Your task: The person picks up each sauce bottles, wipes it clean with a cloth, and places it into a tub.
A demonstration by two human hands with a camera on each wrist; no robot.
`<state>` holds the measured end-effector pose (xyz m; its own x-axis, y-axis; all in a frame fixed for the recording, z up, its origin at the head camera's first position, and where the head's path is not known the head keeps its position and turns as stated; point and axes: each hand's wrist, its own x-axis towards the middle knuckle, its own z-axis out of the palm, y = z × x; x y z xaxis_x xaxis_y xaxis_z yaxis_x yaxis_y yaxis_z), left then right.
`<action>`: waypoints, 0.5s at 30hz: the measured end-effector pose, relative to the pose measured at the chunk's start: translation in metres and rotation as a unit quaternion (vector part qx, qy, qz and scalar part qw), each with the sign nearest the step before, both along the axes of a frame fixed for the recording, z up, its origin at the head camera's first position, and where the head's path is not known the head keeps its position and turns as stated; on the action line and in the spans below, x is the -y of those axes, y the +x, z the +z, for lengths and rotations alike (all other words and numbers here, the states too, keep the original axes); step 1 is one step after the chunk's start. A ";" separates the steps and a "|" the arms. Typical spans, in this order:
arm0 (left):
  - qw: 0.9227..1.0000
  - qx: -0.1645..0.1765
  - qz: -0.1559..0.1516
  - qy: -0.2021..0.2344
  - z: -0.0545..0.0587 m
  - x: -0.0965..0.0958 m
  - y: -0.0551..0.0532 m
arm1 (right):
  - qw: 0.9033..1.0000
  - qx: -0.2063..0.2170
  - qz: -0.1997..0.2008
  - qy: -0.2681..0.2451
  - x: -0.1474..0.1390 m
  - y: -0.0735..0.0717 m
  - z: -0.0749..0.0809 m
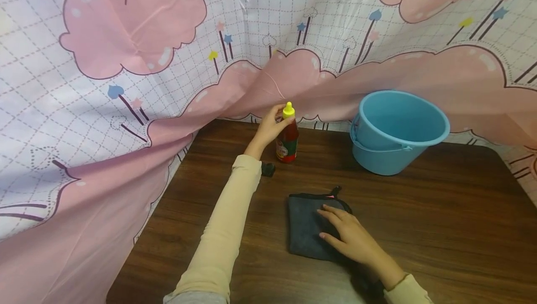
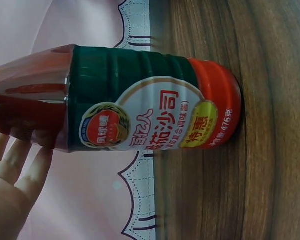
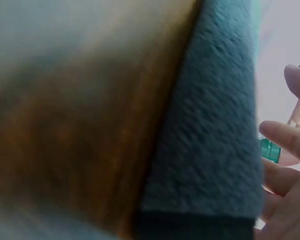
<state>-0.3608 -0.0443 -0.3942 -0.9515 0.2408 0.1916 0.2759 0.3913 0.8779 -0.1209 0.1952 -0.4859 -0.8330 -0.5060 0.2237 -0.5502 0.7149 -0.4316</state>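
Observation:
A ketchup bottle with a yellow cap and a red and green label stands upright on the table. My left hand grips it near the neck, thumb at the front and fingers behind. In the left wrist view the bottle's label fills the middle, with the fingers against its upper part. A folded grey cloth with black edging and a small loop lies nearer to me. Above its right part is my right hand, fingers spread and loosely extended; whether they touch the cloth I cannot tell.
A blue bucket stands at the back right, its handle hanging down at the front. Behind the dark wooden table hangs a patterned pink and white curtain. A small dark object shows beside the left wrist.

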 end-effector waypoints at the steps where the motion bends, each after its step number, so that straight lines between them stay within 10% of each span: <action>1: 1.000 0.001 -0.001 -0.002 0.000 0.000 0.000 | 1.000 -0.002 0.001 0.001 0.000 0.001 -0.001; 15: 1.000 -0.018 0.005 -0.014 -0.008 -0.002 -0.003 | 0.999 -0.035 0.007 0.024 0.002 0.010 -0.010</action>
<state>-0.3635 -0.0422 -0.4020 -0.9467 0.2370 0.2183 0.3023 0.4187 0.8564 -0.1105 0.1929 -0.4964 -0.8094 -0.5285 0.2560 -0.5872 0.7263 -0.3573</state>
